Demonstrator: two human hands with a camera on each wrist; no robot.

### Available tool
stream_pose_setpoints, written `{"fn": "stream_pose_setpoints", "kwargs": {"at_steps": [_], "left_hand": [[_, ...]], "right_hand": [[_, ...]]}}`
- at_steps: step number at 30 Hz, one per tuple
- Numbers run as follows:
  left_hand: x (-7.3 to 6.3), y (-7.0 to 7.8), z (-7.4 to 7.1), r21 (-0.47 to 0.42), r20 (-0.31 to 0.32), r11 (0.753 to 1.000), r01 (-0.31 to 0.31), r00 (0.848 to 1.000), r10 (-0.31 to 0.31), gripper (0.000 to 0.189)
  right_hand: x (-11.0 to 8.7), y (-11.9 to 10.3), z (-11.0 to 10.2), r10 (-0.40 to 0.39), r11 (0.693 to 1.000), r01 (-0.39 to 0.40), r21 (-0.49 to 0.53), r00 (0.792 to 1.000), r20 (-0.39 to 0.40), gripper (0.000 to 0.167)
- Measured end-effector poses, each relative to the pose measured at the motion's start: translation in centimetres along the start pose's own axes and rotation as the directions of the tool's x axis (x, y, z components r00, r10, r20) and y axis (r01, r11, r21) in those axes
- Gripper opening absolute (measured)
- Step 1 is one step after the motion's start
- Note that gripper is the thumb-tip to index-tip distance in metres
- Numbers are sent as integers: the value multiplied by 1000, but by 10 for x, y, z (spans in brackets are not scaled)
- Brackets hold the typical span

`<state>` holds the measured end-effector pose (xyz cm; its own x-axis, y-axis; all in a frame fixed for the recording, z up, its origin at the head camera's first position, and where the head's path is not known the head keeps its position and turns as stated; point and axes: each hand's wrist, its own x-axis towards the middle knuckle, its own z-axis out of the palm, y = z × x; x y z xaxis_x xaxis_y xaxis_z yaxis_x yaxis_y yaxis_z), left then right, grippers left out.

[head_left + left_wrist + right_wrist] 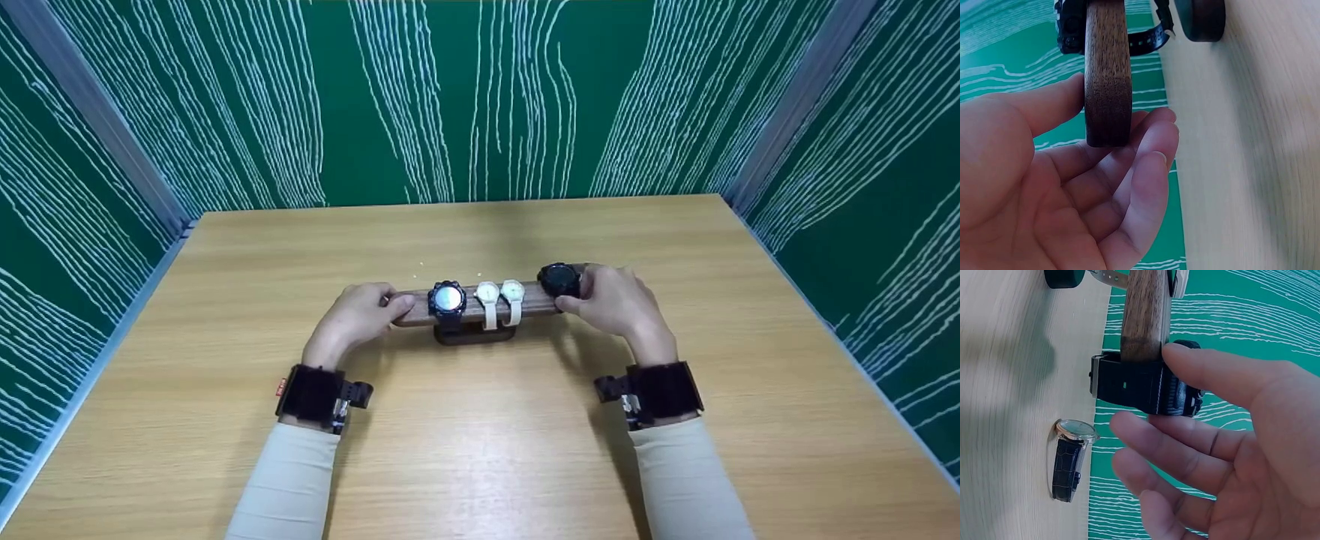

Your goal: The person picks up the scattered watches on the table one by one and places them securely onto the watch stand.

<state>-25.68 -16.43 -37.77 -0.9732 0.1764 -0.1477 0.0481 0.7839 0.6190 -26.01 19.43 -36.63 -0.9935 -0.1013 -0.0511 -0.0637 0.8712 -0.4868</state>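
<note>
A dark wooden watch stand (536,300) spans the space between both hands. My left hand (365,311) grips its left end, thumb on one face and curled fingers on the other; the left wrist view shows the bar's wooden end (1108,84) between them. Near that hand a black watch with a lit face (448,298) is strapped on the bar. Two white watches (487,294) sit side by side in the middle. At the right end my right hand (619,300) holds a black watch (559,279), whose strap (1129,382) loops around the bar's tip.
Another watch with a black leather strap (1067,467) lies on the table in the right wrist view; the head view does not show it. The stand's dark base (475,337) is over the wooden table (480,450). Green white-lined walls (375,97) enclose the table.
</note>
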Motion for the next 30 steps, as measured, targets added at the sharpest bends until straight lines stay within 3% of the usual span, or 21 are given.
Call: {"fn": "stream_pose_setpoints", "kwargs": {"at_steps": [19, 30], "left_hand": [[1, -2, 0, 20, 0, 1000, 3, 1000, -3, 32], [1, -1, -1, 26, 4, 1000, 5, 1000, -5, 33]], "right_hand": [[-5, -9, 2, 24, 1000, -25, 11, 997, 72, 37], [-4, -14, 6, 15, 1000, -15, 4, 997, 75, 35]]}}
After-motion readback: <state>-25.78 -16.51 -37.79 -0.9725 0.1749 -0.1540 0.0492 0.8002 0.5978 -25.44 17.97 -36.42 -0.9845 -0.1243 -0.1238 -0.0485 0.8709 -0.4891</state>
